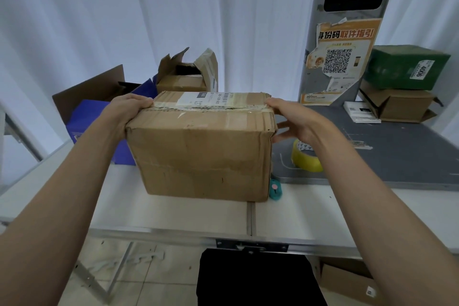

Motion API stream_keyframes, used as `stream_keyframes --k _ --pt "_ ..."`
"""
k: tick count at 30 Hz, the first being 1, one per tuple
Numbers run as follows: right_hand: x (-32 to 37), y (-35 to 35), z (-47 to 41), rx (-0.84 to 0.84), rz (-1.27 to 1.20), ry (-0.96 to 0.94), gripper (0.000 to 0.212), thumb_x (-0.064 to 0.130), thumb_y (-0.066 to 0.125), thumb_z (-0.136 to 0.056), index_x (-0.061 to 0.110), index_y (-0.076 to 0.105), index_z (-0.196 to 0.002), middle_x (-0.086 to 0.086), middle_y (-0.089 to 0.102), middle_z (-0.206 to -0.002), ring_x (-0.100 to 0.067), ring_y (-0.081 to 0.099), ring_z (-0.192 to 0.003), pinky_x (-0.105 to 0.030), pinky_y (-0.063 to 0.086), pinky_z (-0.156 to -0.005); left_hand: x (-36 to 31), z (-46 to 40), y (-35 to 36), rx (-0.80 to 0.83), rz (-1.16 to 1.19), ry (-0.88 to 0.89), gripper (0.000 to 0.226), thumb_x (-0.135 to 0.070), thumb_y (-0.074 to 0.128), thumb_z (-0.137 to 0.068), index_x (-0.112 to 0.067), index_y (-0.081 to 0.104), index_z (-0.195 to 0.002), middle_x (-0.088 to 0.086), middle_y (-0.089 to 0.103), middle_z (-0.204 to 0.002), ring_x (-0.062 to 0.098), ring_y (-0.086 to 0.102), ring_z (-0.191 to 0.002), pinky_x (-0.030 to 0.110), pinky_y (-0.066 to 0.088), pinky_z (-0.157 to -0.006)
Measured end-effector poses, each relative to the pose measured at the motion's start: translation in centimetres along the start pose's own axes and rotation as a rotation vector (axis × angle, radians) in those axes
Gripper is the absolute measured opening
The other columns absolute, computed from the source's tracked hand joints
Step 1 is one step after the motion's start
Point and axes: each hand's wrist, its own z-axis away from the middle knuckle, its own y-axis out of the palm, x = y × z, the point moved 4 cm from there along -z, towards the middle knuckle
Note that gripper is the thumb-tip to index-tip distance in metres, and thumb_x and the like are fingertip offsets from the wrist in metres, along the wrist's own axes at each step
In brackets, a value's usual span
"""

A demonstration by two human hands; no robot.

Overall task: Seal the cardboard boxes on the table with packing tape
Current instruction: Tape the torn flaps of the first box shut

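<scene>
A: Because the person has the cardboard box (203, 146) braced from both ends, it sits square on the white table (173, 211), near the middle of the view, as though being steadied or turned for taping.

B: How do the hands lie?

A: The left hand (129, 107) curls over the box's top edge at about 9 o'clock, fingers hooked onto the lid. The right hand (290, 119) is at 3 o'clock, thumb on the top corner and fingers spread flat against the side, pressing rather than clutching.

B: And the tape?

A: A yellow-tinted tape roll (306, 156) lies on the grey mat (385, 156), at 3 o'clock from the box, just under the right wrist and within easy reach. A small teal cutter (275, 190) pokes out at the box's lower right corner.

B: The box itself?

A: Corrugated, creased, soft at the corners. Glossy wrinkled tape already runs along the top seam, under a white label (206, 99). It may well be sealed.

B: Others waiting?

A: At 12 o'clock, a torn brown box (183, 79) stands open; at 10 o'clock, a blue box (99, 126) with a raised flap.
</scene>
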Motion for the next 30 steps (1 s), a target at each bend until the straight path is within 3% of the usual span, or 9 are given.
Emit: stream_keyframes --k 5,9,13,16,19,22,24,26,30 --pt "1.0 2.0 0.3 -0.060 0.185 -0.008 0.050 0.053 0.049 -0.098 0.017 0.053 -0.133 -0.005 0.060 -0.109 -0.025 0.060 -0.104 -0.046 0.062 -0.082 -0.7 0.4 -0.2 -0.126 -0.201 0.276 0.013 -0.027 0.073 -0.090 -0.018 0.072 -0.082 -0.003 0.064 -0.091 0.009 0.057 -0.087 0.026 0.045 -0.068" --pt "1.7 2.5 0.2 -0.095 0.289 0.005 0.049 0.043 0.048 -0.102 0.012 0.041 -0.139 -0.007 0.056 -0.123 -0.027 0.060 -0.113 -0.048 0.061 -0.083 -1.5 0.7 0.1 -0.203 -0.403 0.413 0.020 -0.031 0.072 -0.091 -0.011 0.075 -0.090 0.001 0.066 -0.087 0.010 0.057 -0.090 0.028 0.045 -0.073" --pt "1.9 2.6 0.5 -0.086 0.312 -0.012 0.025 0.039 0.046 -0.103 0.017 0.054 -0.111 -0.004 0.061 -0.103 -0.020 0.061 -0.091 -0.050 0.060 -0.086 -1.5 0.6 0.5 -0.132 -0.499 0.413 0.038 -0.052 0.076 -0.082 -0.015 0.066 -0.083 -0.002 0.064 -0.086 0.008 0.056 -0.080 0.029 0.045 -0.068" --pt "1.8 2.5 0.8 -0.081 0.310 -0.021 0.045 0.061 0.057 -0.093 0.021 0.059 -0.114 -0.004 0.065 -0.107 -0.021 0.065 -0.096 -0.050 0.061 -0.086 -1.9 0.6 0.9 -0.109 -0.655 0.410 0.059 -0.068 0.073 -0.075 -0.011 0.061 -0.090 0.002 0.063 -0.086 0.018 0.058 -0.085 0.042 0.048 -0.078" --pt "2.0 2.5 1.1 -0.090 0.355 -0.015 0.063 0.065 0.070 -0.081 0.020 0.058 -0.123 -0.003 0.066 -0.111 -0.021 0.067 -0.100 -0.046 0.062 -0.083 -2.7 0.8 1.3 -0.102 -0.813 0.384 0.076 -0.083 0.065 -0.065 -0.009 0.058 -0.082 0.010 0.066 -0.083 0.024 0.060 -0.082 0.038 0.041 -0.065" --pt "2.1 2.5 1.1 -0.112 0.369 -0.005 0.066 0.060 0.074 -0.080 0.016 0.055 -0.125 -0.004 0.064 -0.114 -0.021 0.067 -0.101 -0.047 0.062 -0.084 -3.3 1.6 2.3 -0.075 -0.970 0.262 0.118 -0.101 0.046 -0.043 -0.009 0.055 -0.116 0.009 0.065 -0.111 0.032 0.061 -0.102 0.041 0.045 -0.076" --pt "2.1 2.5 1.2 -0.112 0.362 -0.005 0.070 0.061 0.074 -0.080 0.015 0.053 -0.129 -0.006 0.063 -0.119 -0.023 0.066 -0.105 -0.049 0.061 -0.085 -3.6 2.2 3.4 -0.062 -1.077 0.200 0.149 -0.108 0.037 -0.040 -0.008 0.030 -0.150 0.012 0.052 -0.143 0.036 0.051 -0.128 0.048 0.042 -0.095" --pt "2.0 2.5 1.2 -0.105 0.346 -0.001 0.074 0.061 0.075 -0.079 0.015 0.052 -0.133 -0.007 0.063 -0.122 -0.025 0.066 -0.107 -0.050 0.061 -0.086 -3.7 2.8 4.7 -0.050 -1.114 0.190 0.159 -0.111 0.029 -0.034 -0.012 0.017 -0.158 0.012 0.042 -0.154 0.037 0.043 -0.138 0.049 0.038 -0.102" --pt "1.8 2.5 1.2 -0.091 0.314 -0.013 0.065 0.060 0.066 -0.088 0.019 0.050 -0.135 -0.005 0.064 -0.119 -0.024 0.065 -0.107 -0.049 0.061 -0.085 -3.5 3.2 5.8 -0.022 -1.078 0.182 0.166 -0.112 0.022 -0.023 -0.015 0.017 -0.159 0.015 0.030 -0.161 0.039 0.034 -0.143 0.050 0.035 -0.108"
